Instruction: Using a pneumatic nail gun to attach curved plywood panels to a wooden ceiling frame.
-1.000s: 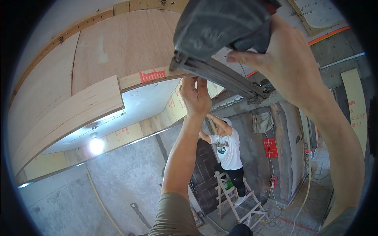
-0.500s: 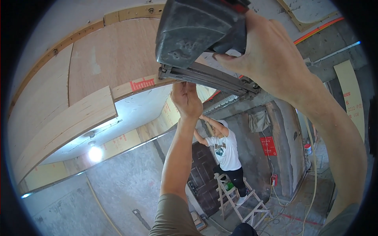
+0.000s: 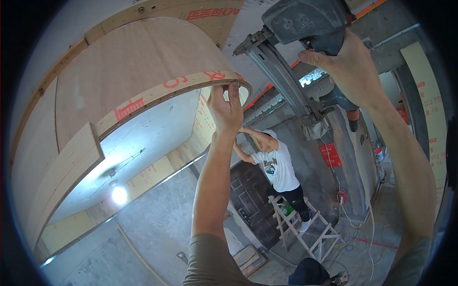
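Overhead, a curved plywood panel [image 3: 138,62] bends round a ceiling drop. A thin wooden strip [image 3: 157,93] with red printing follows its lower edge. My left hand [image 3: 225,112] is raised, its fingers pinching the strip near the curve's right end. In my right hand [image 3: 358,71] is a black nail gun [image 3: 305,24], gripped by the handle. The gun's nose points up and left, apart from the strip, and its long magazine slants down to the right. A shorter board [image 3: 71,167] overlaps the strip's left part.
Beyond my left arm a co-worker [image 3: 279,164] stands on a wooden stepladder [image 3: 310,233], arms raised. A lit bulb [image 3: 119,194] hangs behind the panel. A pale hose [image 3: 372,238] and cables run over the floor at the right. A dark door [image 3: 253,190] stands behind the ladder.
The nail gun has come away from the strip, moving right and tilting nose up. My left hand stays at the strip's edge. The view has shifted, showing more of the panel's curved end.
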Motion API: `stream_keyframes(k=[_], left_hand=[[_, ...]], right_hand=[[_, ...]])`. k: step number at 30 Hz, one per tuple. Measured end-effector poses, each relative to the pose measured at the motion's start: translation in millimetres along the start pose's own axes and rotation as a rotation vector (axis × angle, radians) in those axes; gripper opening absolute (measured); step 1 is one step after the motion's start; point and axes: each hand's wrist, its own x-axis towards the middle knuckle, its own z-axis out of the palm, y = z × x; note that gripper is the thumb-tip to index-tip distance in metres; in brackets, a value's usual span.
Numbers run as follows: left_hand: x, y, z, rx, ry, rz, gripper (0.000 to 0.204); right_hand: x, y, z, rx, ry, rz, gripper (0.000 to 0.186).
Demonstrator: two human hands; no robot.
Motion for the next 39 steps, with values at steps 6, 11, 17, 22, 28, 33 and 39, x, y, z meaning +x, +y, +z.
stream_keyframes(k=[6,11,17,22,28,33,39], left_hand=[[-6,-14,4,0.114,-0.068,0.048,0.026],[-6,-21,4,0.206,-0.144,-0.017,0.028],[-3,-14,-1,0.085,-0.179,-0.046,0.033],[-2,-7,3,0.056,-0.179,-0.070,0.039],[-2,-13,0,0.021,-0.144,-0.027,0.030],[-3,-13,2,0.055,-0.133,0.007,0.029],[-5,-14,0,0.120,-0.134,0.005,0.038]], right_hand=[[2,33,26,-0.047,0.031,-0.034,0.061],[9,52,50,0.027,0.055,-0.138,0.059],[11,39,55,0.035,-0.012,-0.130,0.059],[16,39,54,-0.030,-0.061,-0.164,0.059],[22,39,55,0.005,-0.034,-0.258,0.060],[24,42,55,-0.013,-0.051,-0.217,0.062],[27,47,57,0.009,-0.040,-0.283,0.063]])
